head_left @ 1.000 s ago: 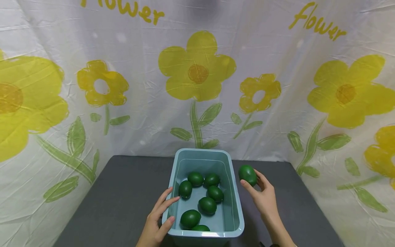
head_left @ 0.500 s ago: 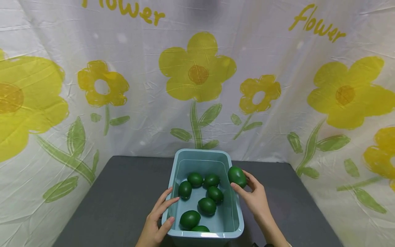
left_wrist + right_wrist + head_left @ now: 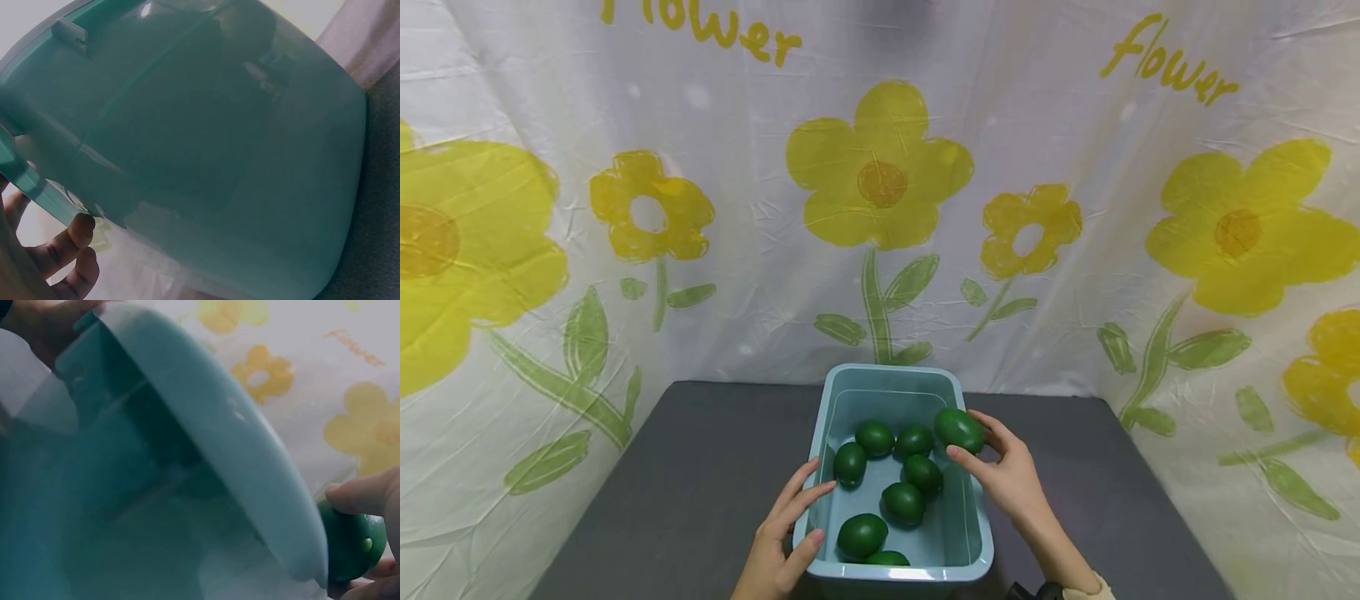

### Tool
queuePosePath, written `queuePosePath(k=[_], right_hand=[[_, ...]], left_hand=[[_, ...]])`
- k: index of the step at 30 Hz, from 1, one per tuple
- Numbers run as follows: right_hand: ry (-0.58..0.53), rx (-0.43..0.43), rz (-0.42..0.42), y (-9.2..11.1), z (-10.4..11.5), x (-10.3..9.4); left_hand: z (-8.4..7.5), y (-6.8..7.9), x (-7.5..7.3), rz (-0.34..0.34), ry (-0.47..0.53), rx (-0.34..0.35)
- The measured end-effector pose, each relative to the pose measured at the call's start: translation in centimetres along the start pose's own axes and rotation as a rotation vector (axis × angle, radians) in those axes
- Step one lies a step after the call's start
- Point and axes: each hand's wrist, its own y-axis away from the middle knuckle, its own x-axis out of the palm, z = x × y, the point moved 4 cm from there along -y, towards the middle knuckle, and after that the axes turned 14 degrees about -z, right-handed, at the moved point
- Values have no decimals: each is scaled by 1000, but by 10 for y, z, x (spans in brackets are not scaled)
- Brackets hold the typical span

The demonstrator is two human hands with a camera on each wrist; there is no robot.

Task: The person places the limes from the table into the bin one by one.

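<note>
A pale blue plastic bin [image 3: 895,572] stands in the middle of the head view with several dark green limes [image 3: 903,503] loose on its floor. My left hand [image 3: 782,533] holds its left rim, the thumb and two fingertips reaching over the edge; in the left wrist view other fingers [image 3: 81,231] curl just outside it. Between thumb and fingers, my right hand [image 3: 1011,479] pinches another lime [image 3: 958,428], which overlaps the bin's right rim in the head view. From the right wrist, this lime [image 3: 350,540] shows a pale nub, its far side hidden by the rim.
The bin rests on a dark grey tabletop [image 3: 730,467] that extends to both sides. White curtains [image 3: 745,292] printed with yellow flowers close off the back and sides.
My right hand has moved left with its lime, from beside the bin to over its right rim. My left hand stays on the left rim, and the limes inside lie as before.
</note>
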Motion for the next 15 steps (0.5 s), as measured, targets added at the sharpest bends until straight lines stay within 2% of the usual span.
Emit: queuePosePath(k=[4, 11, 15], right_hand=[[33, -17, 4, -2, 0, -1], [-15, 1, -11, -2, 0, -6], [-24, 9, -29, -1, -3, -8]], left_hand=[[-1, 1, 0, 4, 4, 34], [-2, 0, 0, 6, 22, 10], [-1, 0, 1, 0, 16, -25]])
